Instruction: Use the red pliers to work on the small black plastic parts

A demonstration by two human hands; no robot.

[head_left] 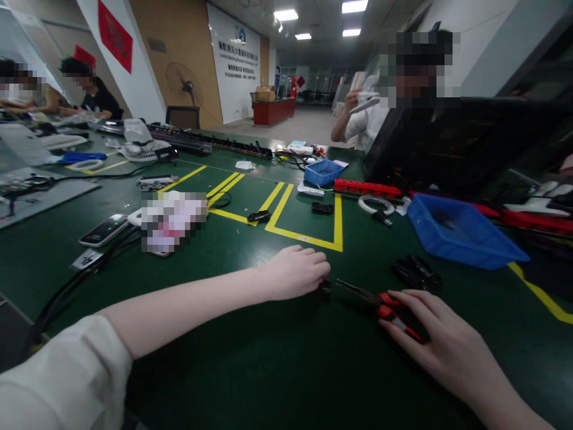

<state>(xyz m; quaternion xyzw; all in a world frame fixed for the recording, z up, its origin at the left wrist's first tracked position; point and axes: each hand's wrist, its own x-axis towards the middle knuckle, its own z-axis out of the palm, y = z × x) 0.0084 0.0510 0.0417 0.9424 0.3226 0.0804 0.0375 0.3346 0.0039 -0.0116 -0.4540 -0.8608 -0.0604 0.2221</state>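
Note:
My left hand (295, 273) reaches across the green table with its fingers curled down. A small black part (326, 288) shows just under its fingertips, pinched there and mostly covered by the fingers. In my right hand (441, 331) lies a pair of long-nose pliers (387, 306) with red and black handles. The thin jaws point left toward the black part and stop a little short of it. Beyond the pliers, a cluster of black parts (416, 272) rests on the table.
At the right stands a blue bin (461, 233), and a smaller blue basket (323, 172) farther back. Black pieces (322, 208) lie inside yellow tape lines (308, 240). A phone (174, 224) and a power bank (105, 230) with cables are at left. A person (367, 116) sits opposite.

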